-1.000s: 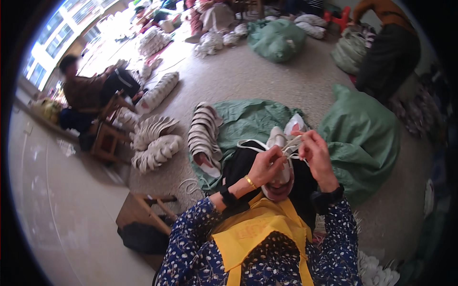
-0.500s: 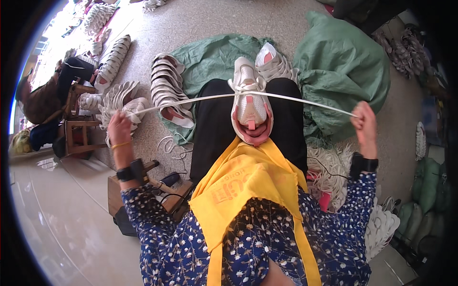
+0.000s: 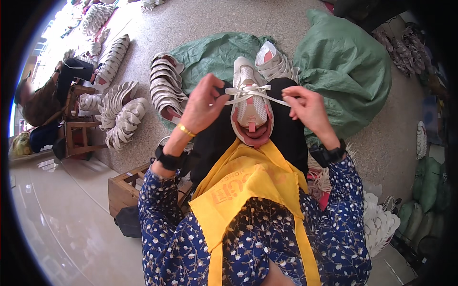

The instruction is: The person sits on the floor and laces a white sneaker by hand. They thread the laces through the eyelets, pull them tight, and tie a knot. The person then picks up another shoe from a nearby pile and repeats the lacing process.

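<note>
A white and pink sneaker upper rests between my black-trousered knees, its pink-lined opening facing me. A flat white shoelace crosses its throat in a bow-like shape with a loop to each side. At the left, my left hand is closed, thumb and fingers pinching the shoelace beside the left loop; part of its grip is hidden. My right hand pinches the lace on the right between thumb and forefinger, other fingers curled loosely. A yellow apron lies over my lap below the sneaker upper.
Stacked white shoe uppers stand left of my knees, others beyond them. A bulging green sack is at the right. A wooden stool stands by my left arm. Another person sits at the far left.
Both hands have come in from wide apart, where they held the lace stretched taut, to either side of the sneaker upper. The lace now shows loops over the throat.
</note>
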Motion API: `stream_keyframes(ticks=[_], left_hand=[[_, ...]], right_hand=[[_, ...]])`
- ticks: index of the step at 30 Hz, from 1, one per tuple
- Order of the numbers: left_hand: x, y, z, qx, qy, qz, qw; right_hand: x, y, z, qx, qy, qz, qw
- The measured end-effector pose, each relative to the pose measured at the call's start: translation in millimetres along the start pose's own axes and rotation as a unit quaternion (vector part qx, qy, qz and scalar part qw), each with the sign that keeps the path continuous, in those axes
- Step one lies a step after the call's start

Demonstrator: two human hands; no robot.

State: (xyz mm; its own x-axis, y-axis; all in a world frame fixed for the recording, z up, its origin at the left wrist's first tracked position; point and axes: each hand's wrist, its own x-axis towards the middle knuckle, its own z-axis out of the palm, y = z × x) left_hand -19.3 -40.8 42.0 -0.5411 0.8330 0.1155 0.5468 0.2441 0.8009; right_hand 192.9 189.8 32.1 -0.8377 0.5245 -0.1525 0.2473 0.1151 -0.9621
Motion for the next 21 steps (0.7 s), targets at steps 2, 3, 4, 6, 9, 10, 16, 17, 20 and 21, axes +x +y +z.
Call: stream_keyframes(ticks=[2, 3, 4, 6, 9, 10, 16, 17, 20, 21], left_hand=[[13, -2, 14, 0.02, -0.03, 0.023, 0.999], [16, -8, 16, 0.016, -0.048, 0.011, 0.999], [18, -13, 18, 0.012, -0.067, -0.002, 0.998], [22, -22, 20, -0.026, -0.098, -0.039, 0.994], [27, -30, 17, -0.116, -0.129, -0.092, 0.981], [29, -32, 16, -0.139, -0.135, -0.095, 0.976], [29, -40, 35, -0.133, -0.079, -0.076, 0.985], [30, -36, 37, -0.114, -0.073, -0.071, 0.988], [25, -19, 40, -0.074, -0.049, -0.02, 0.996], [28, -18, 41, -0.071, -0.038, -0.009, 0.997]], right_hand=[[5, -9, 12, -0.047, -0.021, 0.004, 0.999], [7, -14, 16, -0.077, -0.03, 0.011, 0.997], [9, -16, 17, -0.107, -0.04, 0.017, 0.993], [15, -10, 16, -0.168, -0.057, -0.033, 0.984], [21, 6, 13, -0.14, -0.072, -0.06, 0.986], [21, 10, 10, -0.11, -0.076, -0.062, 0.989], [-7, -1, -21, -0.02, -0.114, 0.01, 0.993], [-14, -2, -30, -0.019, -0.122, 0.023, 0.992], [-29, 20, -77, 0.052, -0.073, 0.13, 0.987], [-33, 23, -78, 0.053, -0.06, 0.142, 0.987]])
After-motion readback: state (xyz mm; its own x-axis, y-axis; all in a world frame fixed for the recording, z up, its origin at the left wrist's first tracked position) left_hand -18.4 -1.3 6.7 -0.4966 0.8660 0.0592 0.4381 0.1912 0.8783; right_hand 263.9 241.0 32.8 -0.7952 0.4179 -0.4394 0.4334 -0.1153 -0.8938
